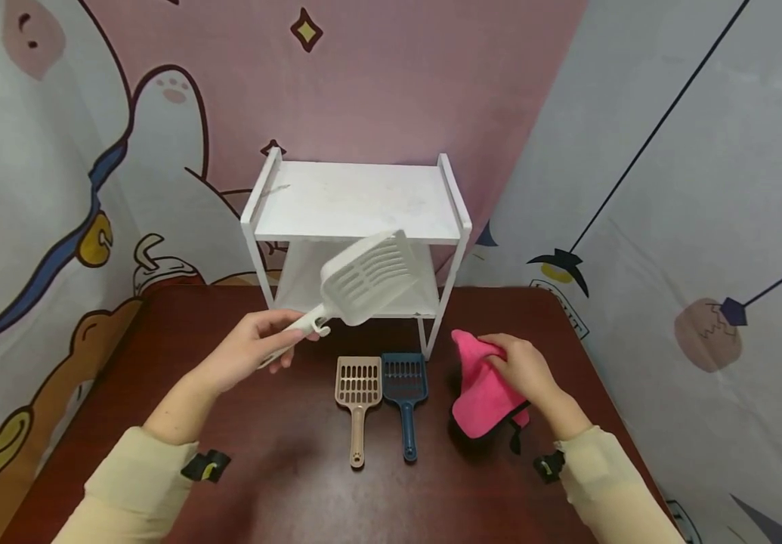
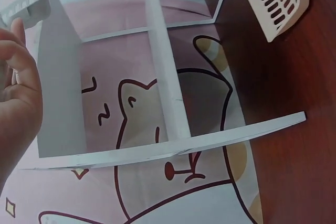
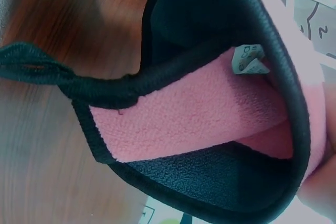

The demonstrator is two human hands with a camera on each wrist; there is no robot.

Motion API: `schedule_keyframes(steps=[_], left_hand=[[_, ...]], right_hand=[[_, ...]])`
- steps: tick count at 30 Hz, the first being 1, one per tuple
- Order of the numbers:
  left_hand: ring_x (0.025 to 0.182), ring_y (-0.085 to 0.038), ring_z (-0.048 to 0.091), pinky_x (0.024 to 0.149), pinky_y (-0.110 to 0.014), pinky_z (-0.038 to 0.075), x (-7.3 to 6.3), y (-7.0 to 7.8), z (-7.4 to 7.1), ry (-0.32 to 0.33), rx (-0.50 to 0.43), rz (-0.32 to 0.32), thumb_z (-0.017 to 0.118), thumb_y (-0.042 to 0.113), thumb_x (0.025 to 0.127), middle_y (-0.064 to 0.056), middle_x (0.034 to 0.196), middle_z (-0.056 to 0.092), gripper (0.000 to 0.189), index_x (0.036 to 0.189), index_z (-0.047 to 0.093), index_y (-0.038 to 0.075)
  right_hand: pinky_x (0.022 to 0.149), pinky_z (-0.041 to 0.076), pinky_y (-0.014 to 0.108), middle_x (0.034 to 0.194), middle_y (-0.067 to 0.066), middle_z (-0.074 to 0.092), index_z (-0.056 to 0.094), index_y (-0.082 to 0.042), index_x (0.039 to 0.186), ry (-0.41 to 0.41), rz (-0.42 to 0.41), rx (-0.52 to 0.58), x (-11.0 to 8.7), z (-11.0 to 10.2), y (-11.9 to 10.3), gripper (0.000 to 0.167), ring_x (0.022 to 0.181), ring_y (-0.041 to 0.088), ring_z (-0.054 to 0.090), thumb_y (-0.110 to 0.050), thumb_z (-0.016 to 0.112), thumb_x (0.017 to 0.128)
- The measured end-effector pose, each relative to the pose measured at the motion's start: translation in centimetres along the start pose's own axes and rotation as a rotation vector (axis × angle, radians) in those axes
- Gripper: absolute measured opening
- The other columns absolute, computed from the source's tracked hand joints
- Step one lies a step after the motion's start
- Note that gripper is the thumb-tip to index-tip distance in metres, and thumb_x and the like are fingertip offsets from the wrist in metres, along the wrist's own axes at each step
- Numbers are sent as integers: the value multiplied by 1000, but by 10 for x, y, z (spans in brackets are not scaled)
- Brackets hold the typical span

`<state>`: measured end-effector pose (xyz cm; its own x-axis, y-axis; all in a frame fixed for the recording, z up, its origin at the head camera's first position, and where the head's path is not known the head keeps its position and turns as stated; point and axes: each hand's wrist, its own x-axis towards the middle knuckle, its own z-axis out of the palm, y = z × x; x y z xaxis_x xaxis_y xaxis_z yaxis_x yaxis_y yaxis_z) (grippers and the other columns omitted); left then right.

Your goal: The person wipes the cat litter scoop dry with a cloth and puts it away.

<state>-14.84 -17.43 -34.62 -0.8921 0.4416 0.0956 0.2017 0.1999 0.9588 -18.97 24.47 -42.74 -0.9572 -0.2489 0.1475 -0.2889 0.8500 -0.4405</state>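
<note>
My left hand (image 1: 264, 344) grips the handle of a white slotted litter scoop (image 1: 370, 278), raised with its head in front of the white shelf. Only part of that scoop (image 2: 31, 10) shows in the left wrist view, beside the fingers. My right hand (image 1: 521, 366) pinches a pink cleaning cloth (image 1: 486, 393) at the right of the table. Close up, the cloth (image 3: 184, 111) is folded over, with black edging, a dark inner side, a hanging loop and a small label. A beige litter scoop (image 1: 358, 385) and a dark blue one (image 1: 405, 381) lie side by side between the hands.
A white two-tier shelf (image 1: 357, 200) stands at the back of the dark red-brown table (image 1: 295, 491). Behind and at both sides hang cartoon-printed wall coverings (image 1: 377, 83). The two lying scoops sit just in front of the shelf, handles toward me.
</note>
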Motion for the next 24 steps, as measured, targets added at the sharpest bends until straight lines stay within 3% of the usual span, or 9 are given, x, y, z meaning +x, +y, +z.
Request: schedule_keyframes(steps=[5,13,20,24], left_hand=[[53,-8,49,45,-26,43,0,4,-6,13,-62,47,44,15,99,9,87,69,30,117,55,-6],[53,-6,49,45,-25,41,4,14,-11,59,-133,39,43,19,100,9,92,70,36,121,49,-10],[53,-5,50,46,-19,41,12,23,-15,106,-261,28,46,20,99,5,91,72,20,111,60,12],[54,-4,52,47,-16,43,17,28,-16,153,-314,-10,49,21,98,5,91,72,17,107,61,14]], right_hand=[[83,51,49,115,19,64,64,-5,116,2,35,57,0,0,3,31,101,33,60,-10,66,86],[81,51,48,113,18,65,66,-4,114,-8,45,41,-1,0,6,30,98,32,61,-11,66,86],[81,51,48,112,18,65,66,-4,113,2,26,13,-2,1,5,28,98,33,61,-9,66,85],[80,51,48,111,17,66,67,-5,112,2,19,2,-2,2,3,28,96,32,61,-9,66,85]])
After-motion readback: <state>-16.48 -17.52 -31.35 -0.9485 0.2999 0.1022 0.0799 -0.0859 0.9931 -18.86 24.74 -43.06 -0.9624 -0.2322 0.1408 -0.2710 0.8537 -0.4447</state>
